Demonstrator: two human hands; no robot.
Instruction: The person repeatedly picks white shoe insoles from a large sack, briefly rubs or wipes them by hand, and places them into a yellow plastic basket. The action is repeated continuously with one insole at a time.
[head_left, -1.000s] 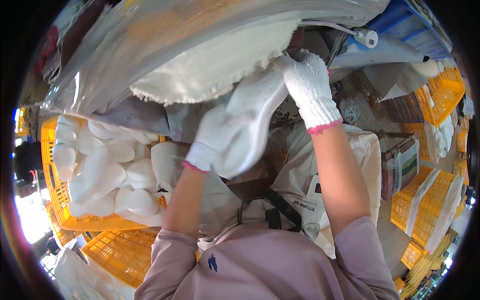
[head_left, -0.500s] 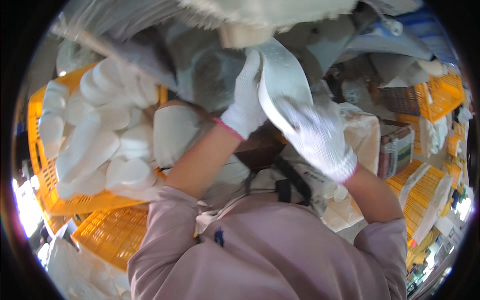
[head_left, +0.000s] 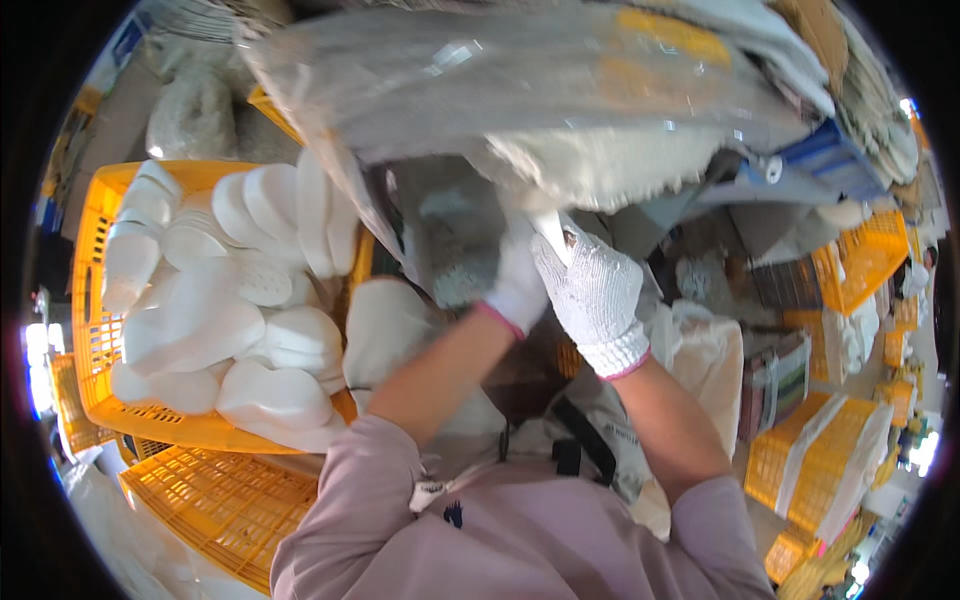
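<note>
Reaching up at the centre of the frame, both your gloved hands meet on a white moulded piece (head_left: 548, 228), of which only a narrow sliver shows between them, just under the ragged edge of a pale woven sack (head_left: 600, 160). Your right hand (head_left: 592, 295) has its grip curled shut around that piece, knuckles toward the camera. Your left hand (head_left: 518, 280) lies just beside and partly behind it; how far its grip is closed cannot be told. Above the sack a clear plastic sheet (head_left: 480, 80) spreads across the top of the frame. At the left, an orange crate (head_left: 90, 260) holds a heap of white moulded shoe soles (head_left: 230, 300). A second orange crate (head_left: 220, 500) lies at lower left, and more stand at the right edge (head_left: 810, 450).
</note>
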